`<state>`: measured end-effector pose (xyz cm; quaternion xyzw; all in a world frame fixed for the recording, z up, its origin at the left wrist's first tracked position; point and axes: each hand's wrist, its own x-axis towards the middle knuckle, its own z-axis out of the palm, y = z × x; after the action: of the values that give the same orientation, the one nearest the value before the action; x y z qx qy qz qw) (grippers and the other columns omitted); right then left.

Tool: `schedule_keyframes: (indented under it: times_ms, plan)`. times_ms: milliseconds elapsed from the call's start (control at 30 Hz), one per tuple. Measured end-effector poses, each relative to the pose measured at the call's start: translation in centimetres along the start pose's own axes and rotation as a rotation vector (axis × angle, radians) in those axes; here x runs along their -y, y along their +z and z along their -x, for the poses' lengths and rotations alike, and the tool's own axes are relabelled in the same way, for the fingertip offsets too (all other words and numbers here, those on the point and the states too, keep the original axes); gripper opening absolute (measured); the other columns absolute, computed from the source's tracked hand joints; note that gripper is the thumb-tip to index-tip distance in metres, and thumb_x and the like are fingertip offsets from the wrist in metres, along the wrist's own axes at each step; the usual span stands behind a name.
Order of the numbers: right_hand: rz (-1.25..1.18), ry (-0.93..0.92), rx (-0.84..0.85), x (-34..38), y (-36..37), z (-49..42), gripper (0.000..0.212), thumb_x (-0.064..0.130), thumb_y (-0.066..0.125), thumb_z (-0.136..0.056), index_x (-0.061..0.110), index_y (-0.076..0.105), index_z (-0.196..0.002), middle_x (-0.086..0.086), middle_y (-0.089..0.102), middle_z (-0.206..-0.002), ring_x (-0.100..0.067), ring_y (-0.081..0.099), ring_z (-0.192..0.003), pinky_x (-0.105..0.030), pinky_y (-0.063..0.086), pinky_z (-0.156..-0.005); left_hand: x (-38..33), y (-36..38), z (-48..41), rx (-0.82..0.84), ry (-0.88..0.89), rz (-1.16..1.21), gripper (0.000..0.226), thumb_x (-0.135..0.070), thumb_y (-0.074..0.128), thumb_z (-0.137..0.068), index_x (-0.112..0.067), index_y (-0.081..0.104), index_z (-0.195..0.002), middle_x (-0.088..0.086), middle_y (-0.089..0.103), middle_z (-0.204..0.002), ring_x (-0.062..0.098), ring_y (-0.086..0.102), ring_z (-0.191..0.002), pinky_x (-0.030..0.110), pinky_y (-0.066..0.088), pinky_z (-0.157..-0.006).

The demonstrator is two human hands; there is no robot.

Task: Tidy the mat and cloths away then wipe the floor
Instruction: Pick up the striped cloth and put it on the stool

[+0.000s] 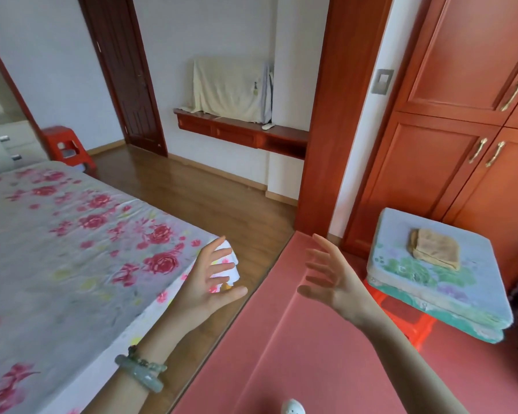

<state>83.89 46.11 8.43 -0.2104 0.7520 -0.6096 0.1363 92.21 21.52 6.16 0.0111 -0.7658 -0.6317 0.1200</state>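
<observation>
Left hand (210, 282) and right hand (331, 283) are spread open and empty; an uneven grip could skew the mat (281, 348) below them.

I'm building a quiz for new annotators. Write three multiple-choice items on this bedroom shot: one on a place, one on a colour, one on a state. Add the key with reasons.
1. Where does the folded tan cloth lie? A. On the bed. B. On the blue cushion. C. On the wall shelf.
2. What colour is the floor mat? A. Green. B. Pinkish red. C. Black.
3. How are the left hand and right hand? A. Both open, empty. B. Both gripping the cloth. C. Both in fists.
Key: 1 B: it sits atop the cushion. 2 B: the mat under the hands is pinkish red. 3 A: fingers spread, nothing held.
</observation>
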Motion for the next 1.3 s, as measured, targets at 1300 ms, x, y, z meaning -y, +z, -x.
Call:
schedule_keyframes:
  times_ms: [1300]
  plan:
    - [-0.011,0.038,0.416,-7.8,-5.6,-89.9,0.089,0.012,0.083,-0.065,0.045,0.034,-0.131,0.004,0.046,-0.131,-0.016,0.051,-0.119,-0.040,0.048,-0.099,18.6,-14.2,-75.2,-0.438,-0.227,-0.040,0.083,-0.026,0.075,-0.067,-0.025,0.033,-0.139,-0.009,0.052,-0.126,0.006,0.059,-0.108,0.018,0.052,-0.083]
